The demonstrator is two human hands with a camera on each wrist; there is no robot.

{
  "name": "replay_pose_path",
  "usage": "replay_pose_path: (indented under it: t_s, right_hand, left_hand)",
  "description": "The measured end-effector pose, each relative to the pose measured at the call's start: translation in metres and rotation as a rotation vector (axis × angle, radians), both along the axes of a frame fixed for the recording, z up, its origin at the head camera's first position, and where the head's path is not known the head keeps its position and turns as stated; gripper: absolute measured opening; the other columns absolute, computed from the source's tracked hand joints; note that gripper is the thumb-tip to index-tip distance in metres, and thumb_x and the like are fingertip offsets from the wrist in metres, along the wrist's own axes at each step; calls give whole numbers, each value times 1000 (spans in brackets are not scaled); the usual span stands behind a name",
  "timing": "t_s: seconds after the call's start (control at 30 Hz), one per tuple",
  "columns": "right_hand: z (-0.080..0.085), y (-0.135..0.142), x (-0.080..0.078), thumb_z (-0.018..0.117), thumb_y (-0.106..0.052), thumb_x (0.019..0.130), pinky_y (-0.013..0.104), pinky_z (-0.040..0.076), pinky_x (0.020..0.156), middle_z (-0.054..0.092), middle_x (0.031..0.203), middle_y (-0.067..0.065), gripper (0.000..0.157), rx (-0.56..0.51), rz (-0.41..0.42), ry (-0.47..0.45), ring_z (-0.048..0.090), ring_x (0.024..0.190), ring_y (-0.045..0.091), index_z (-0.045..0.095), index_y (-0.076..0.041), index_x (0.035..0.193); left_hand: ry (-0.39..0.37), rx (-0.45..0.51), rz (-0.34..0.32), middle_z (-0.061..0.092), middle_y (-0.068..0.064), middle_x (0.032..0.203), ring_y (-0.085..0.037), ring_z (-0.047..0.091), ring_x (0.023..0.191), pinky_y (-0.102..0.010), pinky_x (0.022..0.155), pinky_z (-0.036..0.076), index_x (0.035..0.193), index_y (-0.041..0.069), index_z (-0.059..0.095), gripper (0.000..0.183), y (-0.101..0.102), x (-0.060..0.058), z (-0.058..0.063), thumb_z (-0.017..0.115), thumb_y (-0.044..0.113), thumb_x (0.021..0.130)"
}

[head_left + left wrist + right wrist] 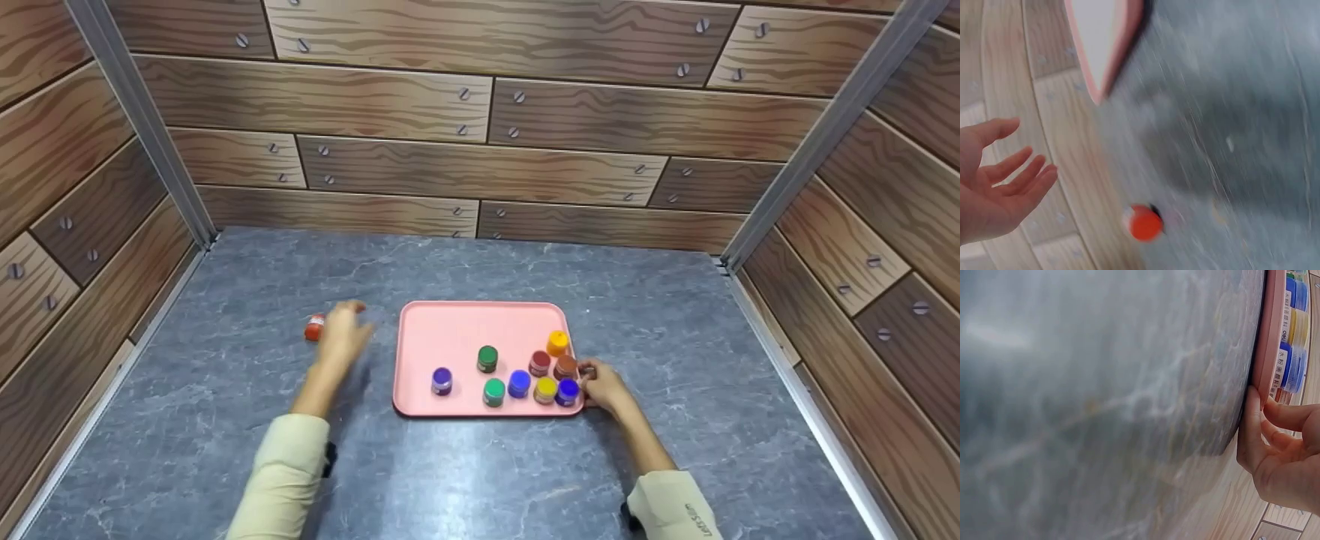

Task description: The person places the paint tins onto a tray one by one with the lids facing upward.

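A pink tray (450,330) lies on the table and carries several small paint jars, among them a purple jar (442,381), a dark green jar (487,358) and an orange jar (557,343). The right hand (606,386) pinches the tray's right edge; in the right wrist view the thumb and fingers (1252,427) meet at the rim beside the labelled blue jar (1292,368). Left of the tray, the left hand (343,337) hovers with fingers spread and holds nothing. Beside it a red-orange jar (314,328) lies on its side on the table, also visible in the left wrist view.
The dark marbled table (465,480) is bounded by wood-patterned walls (420,165) at the back and both sides. Metal posts (780,180) stand in the back corners. Most jars crowd the tray's right half.
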State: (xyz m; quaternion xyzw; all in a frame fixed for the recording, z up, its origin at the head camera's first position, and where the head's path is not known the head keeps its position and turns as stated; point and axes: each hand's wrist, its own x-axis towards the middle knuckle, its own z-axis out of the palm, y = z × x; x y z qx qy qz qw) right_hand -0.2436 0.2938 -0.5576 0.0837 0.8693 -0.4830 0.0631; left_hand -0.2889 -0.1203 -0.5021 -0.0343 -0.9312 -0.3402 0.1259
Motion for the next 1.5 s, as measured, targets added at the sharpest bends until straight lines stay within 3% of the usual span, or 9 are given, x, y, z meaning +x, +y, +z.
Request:
replay_pose_path:
  t_s: [0.17,0.33,0.47,0.57,0.87,1.1,1.2,1.23,1.5]
  right_hand:
    - [-2,-2,1,43,13,75,31,51,53,54,86,14,35,11,6,1,53,64,19,50,11,109]
    - [-3,-3,1,43,13,75,31,51,53,54,86,14,35,0,1,-3,52,64,18,50,11,109]
    - [-4,-2,-1,43,14,74,30,51,52,51,80,10,35,-23,14,8,51,63,17,49,12,108]
    - [-4,-2,-1,43,13,73,30,51,51,51,80,10,34,-24,21,20,51,62,17,50,12,107]
    - [-2,-2,-2,44,14,76,34,52,54,53,85,15,35,-32,8,-2,53,65,21,49,12,111]
    - [-39,20,-22,46,11,75,36,52,53,51,82,14,35,-87,77,41,55,65,21,52,6,109]
    - [-33,16,-18,46,11,74,35,52,53,52,81,14,36,-65,49,36,55,64,21,52,7,108]
    - [-20,9,-11,45,12,74,36,52,54,52,83,16,36,-34,14,7,55,65,22,51,9,109]
    - [2,-1,1,44,14,74,29,50,51,51,77,10,34,-25,6,12,51,61,16,50,12,108]
  left_hand:
    - [-26,-2,88,54,-24,113,-42,47,108,-48,91,36,105,-8,60,28,-38,-9,-12,49,-8,79]
    - [34,-31,-21,52,-28,119,-47,42,113,-49,96,30,98,-11,61,30,-68,-12,-35,45,-14,73]
    - [-52,-46,-60,47,-26,126,-45,42,115,-49,95,32,102,-10,59,36,-79,-8,-41,42,-18,71]
    - [-108,-72,-25,44,-24,129,-45,41,115,-52,92,34,108,-8,58,39,-80,-7,-41,43,-17,73]
    - [-80,-173,141,48,-30,100,-45,45,98,-54,81,39,107,-7,58,33,-72,-6,-43,59,-6,74]
    - [-81,-185,164,53,-30,96,-47,50,94,-52,79,41,95,-13,53,30,-69,-7,-49,66,0,72]
    - [-59,-143,138,55,-30,94,-48,54,91,-53,77,42,95,-12,52,29,-67,-7,-52,67,-2,72]
    - [-55,-129,132,56,-29,94,-48,54,90,-53,76,42,95,-11,52,29,-67,-7,-53,67,-3,72]
    - [-41,-110,140,59,-31,88,-49,56,84,-54,71,43,88,-9,56,22,-60,-6,-50,67,0,72]
